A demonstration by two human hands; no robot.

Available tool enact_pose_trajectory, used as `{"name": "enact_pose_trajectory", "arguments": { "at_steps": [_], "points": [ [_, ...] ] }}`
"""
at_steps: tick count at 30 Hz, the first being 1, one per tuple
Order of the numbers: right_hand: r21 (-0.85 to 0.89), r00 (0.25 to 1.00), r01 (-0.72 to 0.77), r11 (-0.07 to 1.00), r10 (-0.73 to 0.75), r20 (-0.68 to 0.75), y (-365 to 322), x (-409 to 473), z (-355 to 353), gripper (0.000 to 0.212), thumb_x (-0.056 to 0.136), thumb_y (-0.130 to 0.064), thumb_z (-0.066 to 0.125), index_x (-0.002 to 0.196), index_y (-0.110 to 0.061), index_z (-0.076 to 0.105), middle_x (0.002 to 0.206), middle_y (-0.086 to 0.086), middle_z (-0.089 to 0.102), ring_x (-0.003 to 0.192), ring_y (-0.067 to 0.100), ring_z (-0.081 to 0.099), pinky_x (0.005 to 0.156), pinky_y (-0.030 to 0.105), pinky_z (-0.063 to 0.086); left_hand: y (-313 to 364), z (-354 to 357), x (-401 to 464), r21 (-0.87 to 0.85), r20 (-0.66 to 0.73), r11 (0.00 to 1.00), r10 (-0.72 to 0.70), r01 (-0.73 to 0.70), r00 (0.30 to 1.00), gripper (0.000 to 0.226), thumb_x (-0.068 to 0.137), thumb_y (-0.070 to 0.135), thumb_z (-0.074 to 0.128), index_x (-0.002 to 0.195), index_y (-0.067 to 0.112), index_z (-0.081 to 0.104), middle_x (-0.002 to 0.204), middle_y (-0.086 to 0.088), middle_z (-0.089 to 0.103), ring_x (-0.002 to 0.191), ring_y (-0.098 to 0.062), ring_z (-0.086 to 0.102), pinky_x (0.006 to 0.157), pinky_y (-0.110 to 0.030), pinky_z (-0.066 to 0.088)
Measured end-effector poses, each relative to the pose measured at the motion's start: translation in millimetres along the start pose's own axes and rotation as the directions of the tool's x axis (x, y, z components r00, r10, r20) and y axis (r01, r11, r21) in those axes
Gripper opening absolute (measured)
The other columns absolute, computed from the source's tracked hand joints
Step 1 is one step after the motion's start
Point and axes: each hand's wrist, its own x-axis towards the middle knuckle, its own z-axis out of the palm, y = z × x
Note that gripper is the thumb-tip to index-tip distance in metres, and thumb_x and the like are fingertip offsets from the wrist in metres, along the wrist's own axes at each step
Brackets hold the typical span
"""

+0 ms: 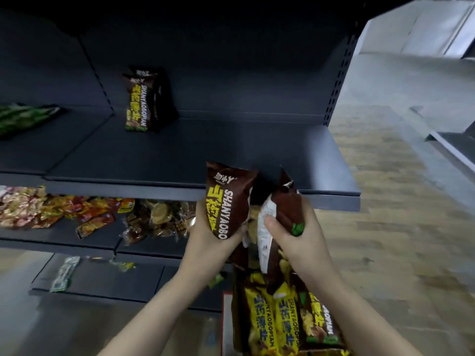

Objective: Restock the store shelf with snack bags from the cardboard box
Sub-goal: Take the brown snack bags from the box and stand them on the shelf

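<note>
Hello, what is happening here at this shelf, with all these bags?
A person is restocking a dark store shelf with brown snack bags. The left hand holds one bag upright, and the right hand grips a second bag, both just in front of the shelf edge. Two of the same bags already stand at the back of the shelf. More bags wait in the box below.

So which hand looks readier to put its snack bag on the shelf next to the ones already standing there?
Probably the left hand: its bag is upright, label forward, and nearer the standing bags. The right hand grips its bag turned sideways.
</note>
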Motion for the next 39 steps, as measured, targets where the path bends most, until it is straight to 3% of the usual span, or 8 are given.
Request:
{"name": "enact_pose_trajectory", "arguments": {
  "at_steps": [4, 7, 10, 16, 23, 28, 35, 39],
  "points": [
    [-0.047, 0.997, 0.071, 0.996, -0.072, -0.032, -30, 35, 25, 0.05, 0.082, -0.027, 0.071, 0.125, -0.031, 0.044, 0.1, -0.024, 0.057, 0.089, -0.015, 0.056, 0.07, -0.003, 0.04, 14, -35, 30, 0.087, -0.18, 0.994, 0.084, -0.069, 0.98, 0.074, 0.072, 0.034, 0.078, 0.13, 0.027, 0.032, 0.106, 0.016, 0.058, 0.097, -0.001, 0.059, 0.078, -0.025, 0.05],
    [-0.052, 0.994, 0.097, 0.994, -0.099, -0.039, -47, 63, 51, 0.055, 0.085, -0.03, 0.068, 0.131, -0.027, 0.04, 0.1, -0.025, 0.052, 0.091, -0.01, 0.052, 0.071, 0.003, 0.041, 16, -65, 60, 0.159, -0.266, 0.983, 0.131, -0.091, 0.955, 0.075, 0.073, 0.035, 0.076, 0.13, 0.028, 0.028, 0.113, 0.003, 0.057, 0.1, -0.017, 0.059, 0.078, -0.037, 0.052],
    [-0.037, 0.991, 0.117, 0.993, -0.119, -0.058, -57, 93, 86, 0.058, 0.086, -0.032, 0.066, 0.135, -0.025, 0.037, 0.101, -0.023, 0.053, 0.094, -0.006, 0.053, 0.072, 0.008, 0.039, 14, -95, 93, 0.239, -0.308, 0.963, 0.198, -0.126, 0.931, 0.074, 0.075, 0.034, 0.075, 0.132, 0.022, 0.028, 0.112, 0.005, 0.051, 0.101, -0.019, 0.057, 0.079, -0.039, 0.051],
    [-0.051, 0.992, 0.102, 0.993, -0.105, -0.065, -59, 137, 158, 0.067, 0.087, -0.023, 0.065, 0.141, -0.02, 0.026, 0.101, -0.019, 0.049, 0.089, -0.006, 0.05, 0.071, 0.009, 0.036, -10, -144, 152, 0.25, -0.308, 0.964, 0.171, -0.094, 0.936, 0.074, 0.076, 0.038, 0.072, 0.132, 0.028, 0.024, 0.126, 0.0, 0.049, 0.113, -0.021, 0.053, 0.09, -0.048, 0.05],
    [-0.077, 0.99, 0.08, 0.994, -0.088, -0.106, -47, 171, 216, 0.067, 0.086, -0.02, 0.067, 0.14, -0.021, 0.027, 0.103, -0.018, 0.05, 0.092, -0.005, 0.052, 0.072, 0.007, 0.036, -34, -187, 227, 0.275, -0.263, 0.958, 0.156, -0.08, 0.952, 0.078, 0.078, 0.033, 0.072, 0.135, 0.01, 0.025, 0.129, -0.011, 0.044, 0.119, -0.026, 0.045, 0.099, -0.044, 0.043],
    [-0.097, 0.986, 0.071, 0.993, -0.085, -0.145, -39, 192, 238, 0.068, 0.085, -0.02, 0.068, 0.14, -0.022, 0.028, 0.107, -0.017, 0.051, 0.095, -0.006, 0.052, 0.075, 0.007, 0.036, -51, -204, 273, 0.356, -0.261, 0.934, 0.141, -0.04, 0.955, 0.073, 0.079, 0.031, 0.072, 0.13, 0.002, 0.029, 0.125, -0.019, 0.045, 0.116, -0.033, 0.044, 0.095, -0.041, 0.041],
    [-0.12, 0.978, 0.068, 0.99, -0.09, -0.189, -37, 210, 252, 0.065, 0.086, -0.02, 0.067, 0.138, -0.026, 0.03, 0.101, -0.027, 0.049, 0.091, -0.014, 0.05, 0.072, 0.006, 0.037, -66, -197, 304, 0.421, -0.241, 0.907, 0.141, -0.027, 0.96, 0.09, 0.078, 0.044, 0.07, 0.14, 0.002, 0.02, 0.131, -0.022, 0.037, 0.122, -0.035, 0.034, 0.105, -0.044, 0.031],
    [-0.122, 0.974, 0.055, 0.991, -0.08, -0.212, -35, 214, 254, 0.064, 0.085, -0.022, 0.068, 0.137, -0.028, 0.031, 0.101, -0.029, 0.048, 0.088, -0.015, 0.051, 0.071, 0.005, 0.037, -70, -191, 308, 0.55, -0.293, 0.833, 0.133, 0.054, 0.947, 0.104, 0.079, 0.06, 0.057, 0.146, -0.003, 0.01, 0.131, -0.026, 0.036, 0.12, -0.039, 0.037, 0.101, -0.045, 0.033]
  ]
}}
